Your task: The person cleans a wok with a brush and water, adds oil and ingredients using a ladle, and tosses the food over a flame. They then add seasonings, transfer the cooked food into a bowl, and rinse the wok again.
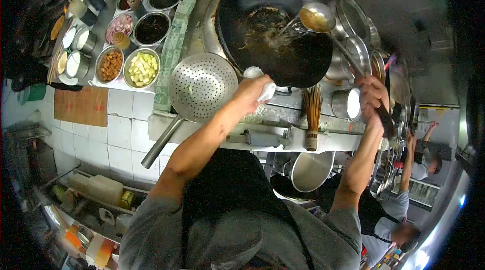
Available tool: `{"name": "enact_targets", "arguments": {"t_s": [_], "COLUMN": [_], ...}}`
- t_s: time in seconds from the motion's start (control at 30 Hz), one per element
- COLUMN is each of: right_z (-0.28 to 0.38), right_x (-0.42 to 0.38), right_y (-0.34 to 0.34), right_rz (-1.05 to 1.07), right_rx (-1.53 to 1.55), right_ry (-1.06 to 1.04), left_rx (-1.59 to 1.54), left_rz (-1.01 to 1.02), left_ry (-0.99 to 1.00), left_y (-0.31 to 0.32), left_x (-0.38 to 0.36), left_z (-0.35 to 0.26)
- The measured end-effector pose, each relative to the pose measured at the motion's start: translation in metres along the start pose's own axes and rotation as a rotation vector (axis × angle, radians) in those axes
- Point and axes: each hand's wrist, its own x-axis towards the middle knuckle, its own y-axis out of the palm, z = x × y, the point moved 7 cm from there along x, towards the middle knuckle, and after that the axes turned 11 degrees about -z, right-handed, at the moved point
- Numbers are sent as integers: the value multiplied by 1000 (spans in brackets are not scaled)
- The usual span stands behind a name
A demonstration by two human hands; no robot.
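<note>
A large black wok [283, 63] sits on the stove, with steam rising at its far side and brown residue on its bottom. My left hand [254, 92] is closed around a folded white cloth [266, 92] at the wok's near rim. Whether it also grips a wok handle is hidden. My right hand [373, 93] grips the long handle of a ladle [317, 17]. Its bowl is over the wok's right side and holds brownish liquid; clear streaks of liquid show beside it. A perforated strainer [202, 85] lies left of the wok, its handle jutting over the counter edge.
Several metal bowls, one with diced green pieces [142, 69], stand at the left. A bamboo brush [312, 118] and a metal pot of white contents [347, 104] lie near the front edge. Below is a pot [312, 171]. Two people [391, 229] work at the right.
</note>
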Motion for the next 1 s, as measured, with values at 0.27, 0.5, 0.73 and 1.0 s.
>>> {"name": "enact_targets", "arguments": {"t_s": [0.27,0.5,0.73,1.0], "right_z": [55,176,-58,-156], "right_x": [-14,26,76,76], "right_y": [-31,-18,52,57], "right_rz": [-259,-131,382,683], "right_rx": [-1201,-1444,-1604,-1608], "right_ry": [-582,-1085,-984,-833], "left_rx": [462,1407,1316,1422], "left_rz": [63,-579,-728,-892], "left_ry": [183,1174,869,962], "left_y": [-86,-148,-150,-136], "left_x": [-76,-80,-49,-100], "left_z": [0,55,60,62]}}
